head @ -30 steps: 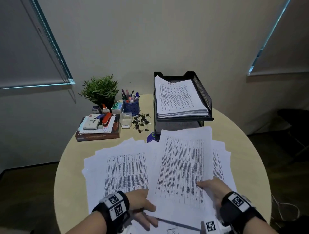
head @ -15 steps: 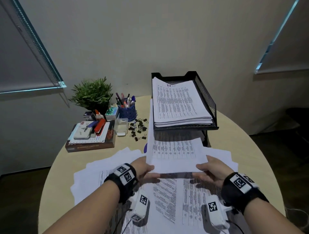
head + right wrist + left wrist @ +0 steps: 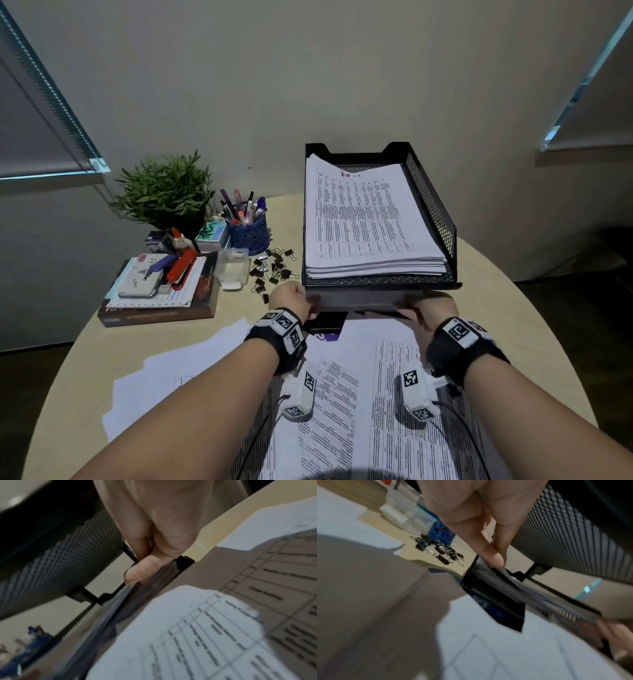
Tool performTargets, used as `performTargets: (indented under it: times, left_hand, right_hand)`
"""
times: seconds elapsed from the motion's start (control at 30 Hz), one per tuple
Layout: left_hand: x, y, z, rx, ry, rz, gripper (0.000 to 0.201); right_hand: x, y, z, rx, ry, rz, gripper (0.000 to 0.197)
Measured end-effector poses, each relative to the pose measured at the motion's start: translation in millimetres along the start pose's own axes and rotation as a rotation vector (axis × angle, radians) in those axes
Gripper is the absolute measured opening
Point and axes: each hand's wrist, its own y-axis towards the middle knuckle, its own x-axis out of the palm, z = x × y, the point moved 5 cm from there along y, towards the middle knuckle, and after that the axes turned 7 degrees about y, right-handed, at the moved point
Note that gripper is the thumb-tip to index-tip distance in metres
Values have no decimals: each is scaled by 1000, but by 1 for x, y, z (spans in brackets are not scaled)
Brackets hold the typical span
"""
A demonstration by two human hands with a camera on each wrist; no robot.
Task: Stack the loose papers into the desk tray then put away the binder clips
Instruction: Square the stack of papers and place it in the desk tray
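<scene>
A black mesh desk tray (image 3: 432,205) with two tiers stands at the back of the round table; its upper tier holds a thick paper stack (image 3: 363,219). My left hand (image 3: 295,302) and right hand (image 3: 432,309) pinch the near corners of a few sheets (image 3: 363,300) lying in the lower tier's mouth. The left wrist view shows fingers of my left hand (image 3: 498,561) gripping the held sheets (image 3: 510,577). Close up, the right hand (image 3: 135,577) pinches the sheets' edge (image 3: 120,601). Loose papers (image 3: 342,394) cover the near table. Binder clips (image 3: 274,267) lie scattered left of the tray.
Left of the clips stand a small clear box (image 3: 233,267), a blue pen cup (image 3: 247,229) and a potted plant (image 3: 164,192). A book stack (image 3: 157,294) carries a stapler and small items. The table's edge (image 3: 548,329) curves away on the right.
Both hands lifted a few sheets off the table and carried them forward; the sheets now sit in the mouth of the tray's lower tier.
</scene>
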Motion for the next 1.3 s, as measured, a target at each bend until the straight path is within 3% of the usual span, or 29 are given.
performTargets:
  times: [0.07,0.13,0.23,0.43,0.6,0.77,0.87,0.97,1.03,1.17,1.3]
  left_hand:
    - [0,3,2,81,236,36,4]
    - [-1,0,2,112,390,47,10]
    - [-7,-6,-4,102,421,64,29]
    - [-29,-44,-24,92,262,11,30]
    - [-49,-82,-67,126,310,-56,16]
    - [-74,-124,-112,175,452,-76,17]
    - [-97,-140,-142,111,500,-7,21]
    - [-122,-147,-172,-39,569,47,45]
    - [-135,-149,-189,-136,619,53,64]
    - [-150,-158,-206,-273,624,57,82]
    - [-151,-162,-205,-279,483,22,70]
  right_hand:
    - [-7,8,11,1,-190,70,25]
    - [-13,14,19,-33,-209,149,17]
    - [-20,8,21,-77,-236,251,10]
    - [-31,-39,4,-233,-397,161,34]
    - [-47,-102,35,-250,-548,-28,20]
    - [-63,-149,86,-264,-746,-137,16]
    - [-70,-167,108,-252,-855,-130,22]
    - [-76,-176,126,-217,-949,-92,28]
    - [-79,-180,133,-190,-1025,-35,36]
    - [-87,-188,139,-43,-1132,111,63]
    - [-103,-190,144,124,-1066,255,108]
